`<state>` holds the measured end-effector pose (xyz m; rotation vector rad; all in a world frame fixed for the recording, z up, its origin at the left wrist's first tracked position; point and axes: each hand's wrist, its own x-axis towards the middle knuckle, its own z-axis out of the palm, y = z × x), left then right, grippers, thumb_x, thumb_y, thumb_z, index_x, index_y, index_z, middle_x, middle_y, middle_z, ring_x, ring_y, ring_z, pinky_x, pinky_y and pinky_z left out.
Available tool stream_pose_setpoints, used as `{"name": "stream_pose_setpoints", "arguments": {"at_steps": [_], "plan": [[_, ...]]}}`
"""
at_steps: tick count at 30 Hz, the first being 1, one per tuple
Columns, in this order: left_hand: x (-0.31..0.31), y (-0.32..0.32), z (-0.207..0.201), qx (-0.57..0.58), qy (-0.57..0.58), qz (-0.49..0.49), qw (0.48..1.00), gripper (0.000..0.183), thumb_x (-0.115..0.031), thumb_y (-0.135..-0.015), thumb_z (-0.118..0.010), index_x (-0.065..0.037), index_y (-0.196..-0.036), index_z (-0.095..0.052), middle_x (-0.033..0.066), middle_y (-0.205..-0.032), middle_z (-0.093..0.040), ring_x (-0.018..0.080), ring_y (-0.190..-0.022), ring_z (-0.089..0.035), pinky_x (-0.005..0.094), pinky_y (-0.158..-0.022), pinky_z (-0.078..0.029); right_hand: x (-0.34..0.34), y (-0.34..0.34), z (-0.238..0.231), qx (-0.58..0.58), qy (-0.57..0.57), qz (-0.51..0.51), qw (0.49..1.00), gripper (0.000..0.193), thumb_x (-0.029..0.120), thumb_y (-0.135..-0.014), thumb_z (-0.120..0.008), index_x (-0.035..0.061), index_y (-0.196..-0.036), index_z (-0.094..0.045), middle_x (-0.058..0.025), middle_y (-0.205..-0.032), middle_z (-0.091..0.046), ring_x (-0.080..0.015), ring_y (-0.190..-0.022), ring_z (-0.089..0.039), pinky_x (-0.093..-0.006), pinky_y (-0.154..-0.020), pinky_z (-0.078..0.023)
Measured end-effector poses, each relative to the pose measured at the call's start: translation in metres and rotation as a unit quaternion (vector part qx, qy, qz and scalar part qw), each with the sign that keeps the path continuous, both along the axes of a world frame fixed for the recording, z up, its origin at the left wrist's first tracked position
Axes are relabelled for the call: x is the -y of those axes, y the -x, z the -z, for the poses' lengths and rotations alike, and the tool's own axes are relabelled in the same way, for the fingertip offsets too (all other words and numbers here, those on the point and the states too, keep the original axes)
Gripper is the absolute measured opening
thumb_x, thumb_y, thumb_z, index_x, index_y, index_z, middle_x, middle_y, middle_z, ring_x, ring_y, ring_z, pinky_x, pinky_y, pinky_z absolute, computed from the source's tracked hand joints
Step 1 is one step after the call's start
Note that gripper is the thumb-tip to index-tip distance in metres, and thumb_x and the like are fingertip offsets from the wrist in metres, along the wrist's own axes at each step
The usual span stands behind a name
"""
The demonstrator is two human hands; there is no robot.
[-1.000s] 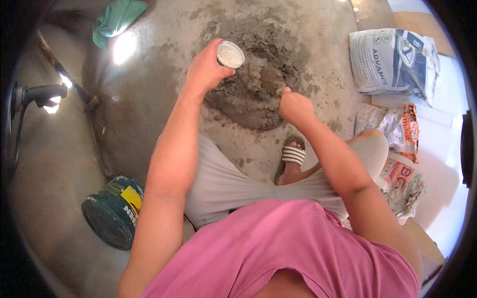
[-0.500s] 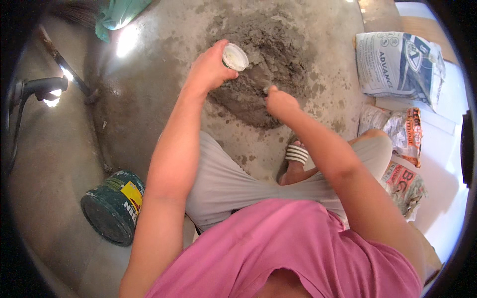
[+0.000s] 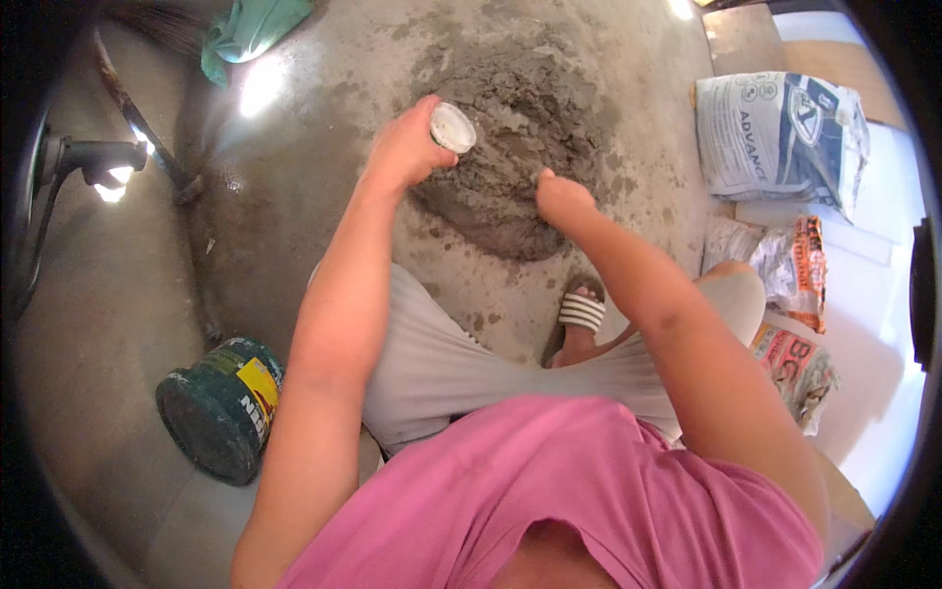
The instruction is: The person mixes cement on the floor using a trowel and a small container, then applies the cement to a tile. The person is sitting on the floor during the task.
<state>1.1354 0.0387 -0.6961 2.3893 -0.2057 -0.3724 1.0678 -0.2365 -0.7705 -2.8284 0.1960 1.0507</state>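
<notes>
A heap of wet grey mortar (image 3: 505, 221) lies spread on the concrete floor in front of me. My left hand (image 3: 400, 147) is wrapped around a small round white tub (image 3: 453, 129), held tilted above the left side of the heap. Its open top shows a whitish inside; how much it holds I cannot tell. My right hand (image 3: 566, 203) is closed low over the right side of the mortar, gripping what looks like a trowel. The handle is hidden in the fist, and the blade blends into the grey mix.
A dark green bucket (image 3: 221, 410) with a yellow label lies by my left side. Along the right stand a grey-blue cement bag (image 3: 780, 137) and two crumpled bags (image 3: 775, 260). A green plastic bag (image 3: 257, 29) is at the far left, near a metal stand (image 3: 108, 157). My sandalled foot (image 3: 581, 312) borders the mortar.
My right hand has shifted slightly right and nearer to me across the mortar, whose surface looks more smeared. The left hand still holds the tub, slightly lower and further left in view.
</notes>
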Motion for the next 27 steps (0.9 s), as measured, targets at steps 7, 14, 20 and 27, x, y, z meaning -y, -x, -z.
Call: {"name": "stream_pose_setpoints", "arguments": {"at_steps": [7,14,20,27], "plan": [[0.002,-0.006,0.000,0.014,-0.002,-0.005,1.000,0.089,-0.022,-0.065,-0.090,-0.010,-0.144,-0.050,0.0158,-0.132,-0.066,0.0367,-0.123,-0.061,0.0446,-0.101,-0.050,-0.012,-0.020,-0.067,0.015,0.051,-0.163,0.985,0.032,0.015,-0.100,-0.045,-0.0017,-0.122,-0.061,-0.0239,-0.119,-0.071,-0.0396,-0.110,-0.071,-0.0511,-0.089,-0.057],[0.002,0.003,-0.007,0.000,-0.021,0.003,1.000,0.090,-0.022,-0.065,-0.090,-0.011,-0.145,-0.049,0.0150,-0.136,-0.064,0.0360,-0.125,-0.060,0.0448,-0.101,-0.050,0.009,-0.043,-0.031,0.051,0.049,-0.087,0.994,0.033,0.017,-0.101,-0.044,-0.0026,-0.121,-0.059,-0.0246,-0.115,-0.072,-0.0414,-0.107,-0.071,-0.0516,-0.090,-0.057],[0.010,0.000,-0.010,-0.041,-0.005,0.005,0.999,0.097,-0.018,-0.062,-0.090,-0.008,-0.148,-0.046,0.0185,-0.139,-0.061,0.0368,-0.129,-0.058,0.0417,-0.108,-0.047,-0.018,-0.053,0.019,0.050,-0.010,-0.088,0.995,0.034,0.017,-0.103,-0.040,-0.0030,-0.124,-0.059,-0.0238,-0.122,-0.070,-0.0416,-0.110,-0.070,-0.0521,-0.093,-0.056],[0.005,0.007,-0.011,0.032,0.024,-0.007,0.999,0.091,-0.020,-0.066,-0.090,-0.011,-0.147,-0.048,0.0142,-0.139,-0.062,0.0345,-0.128,-0.059,0.0427,-0.106,-0.048,0.005,0.001,-0.053,-0.006,0.030,-0.095,0.995,0.034,0.017,-0.103,-0.041,-0.0042,-0.121,-0.061,-0.0230,-0.121,-0.071,-0.0442,-0.113,-0.068,-0.0532,-0.094,-0.055]]}}
